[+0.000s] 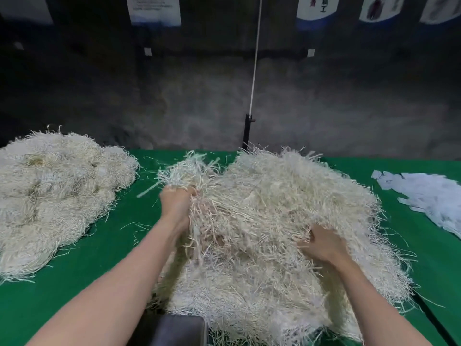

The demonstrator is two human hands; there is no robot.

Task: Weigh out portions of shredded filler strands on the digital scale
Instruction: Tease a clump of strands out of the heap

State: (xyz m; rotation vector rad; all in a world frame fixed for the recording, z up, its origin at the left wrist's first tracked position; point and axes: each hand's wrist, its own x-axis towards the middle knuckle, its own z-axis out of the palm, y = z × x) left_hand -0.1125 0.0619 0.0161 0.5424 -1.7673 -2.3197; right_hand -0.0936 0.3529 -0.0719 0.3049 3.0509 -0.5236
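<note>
A big heap of cream shredded filler strands (274,208) covers the middle of the green table (112,245). My left hand (175,206) grips a bunch of strands (185,174) lifted from the heap's left side, its tips sticking up. On the heap's right front slope, my right hand (321,242) rests with its fingers dug into the strands. A dark grey plate, the digital scale (179,329), shows at the bottom edge, partly buried under the heap.
A second pile of pale strands (55,191) lies at the left. Light blue paper pieces (424,198) lie at the right edge. A black post with a white cord (249,128) stands behind the table's far edge.
</note>
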